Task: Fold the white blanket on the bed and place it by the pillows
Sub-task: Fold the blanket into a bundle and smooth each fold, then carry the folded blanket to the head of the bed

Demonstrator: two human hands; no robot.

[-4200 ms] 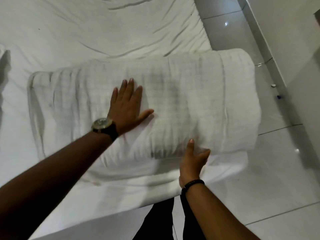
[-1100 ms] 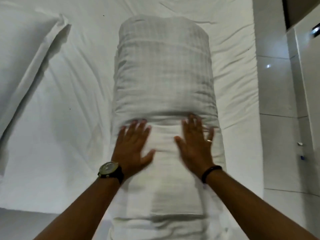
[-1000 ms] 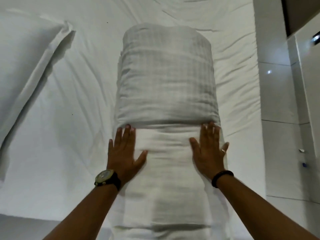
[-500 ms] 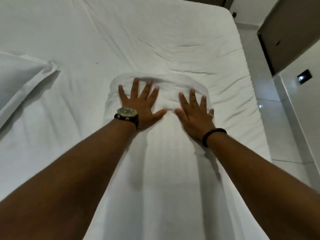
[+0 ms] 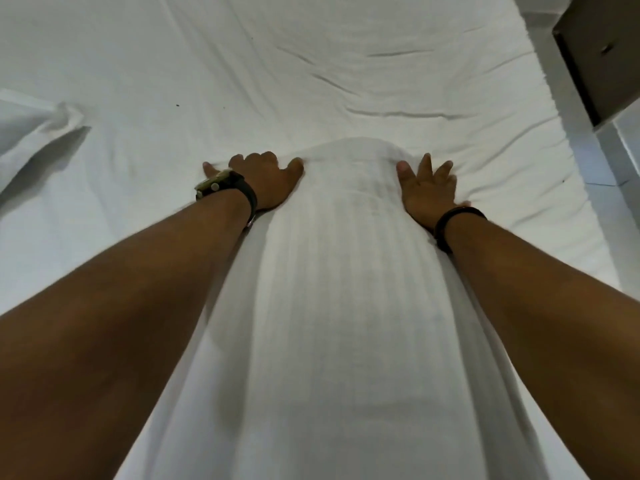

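Item, far left of frame: pillow [image 5: 31, 133] corner on the bed [image 5: 311, 64]. Item, centre left: our left hand [image 5: 266, 181], fingers curled at the white blanket [image 5: 346, 289] edge; whether it grips, we cannot tell. Item, centre: blanket, a long narrow strip. Item, centre right: right hand [image 5: 427, 192], spread flat, holding nothing. Advice: press both edges evenly and keep the strip straight.

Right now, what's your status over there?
Both hands, left hand and right hand, flat beside the long white blanket. Pillow far left. Nothing blocking.
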